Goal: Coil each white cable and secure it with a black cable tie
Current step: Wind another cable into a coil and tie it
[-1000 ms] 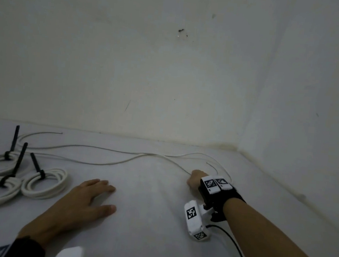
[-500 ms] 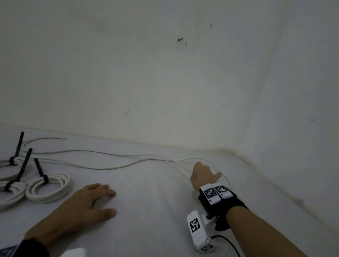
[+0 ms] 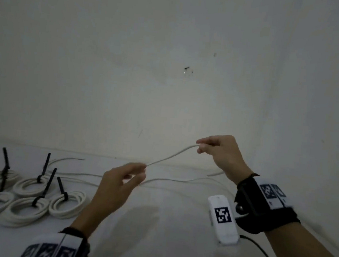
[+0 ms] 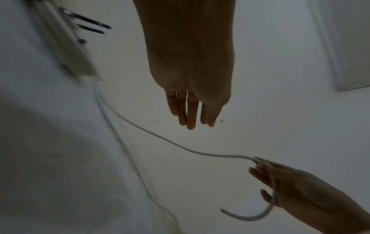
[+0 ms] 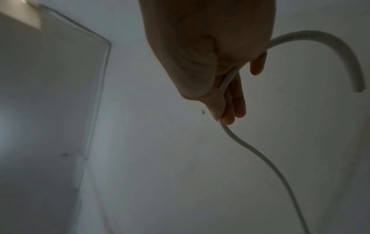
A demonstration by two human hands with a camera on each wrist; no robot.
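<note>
**Both hands up, cable off the surface**

Up come both hands since half a second back: the right hand [image 3: 221, 153] no longer sits low on the surface [image 3: 166, 220], and the left hand [image 3: 121, 183] has left its flat rest. The right now pinches the cable [image 3: 172, 154] between thumb and fingers, close to its free end, and holds it in the air. The left sits lower and nearer the body, fingers loosely curved, tips right at the cable; whether it actually grips is not clear from the head view. The left wrist view says not yet: fingers straight, cable passing beyond the tips.

Here is the relation that counts. The lifted run slopes down from the right hand toward the left, then drops to the surface and trails away left along the wall. So the long axis runs right to left, and the slack to gather lies on the left side. The left hand looks best placed to feed the first loop.

The right wrist view adds the short tail curling out behind the palm, mostly hidden from the head camera. Only the head view shows the finished coils [image 3: 29, 198] with black ties [image 3: 45, 166], far left.
</note>
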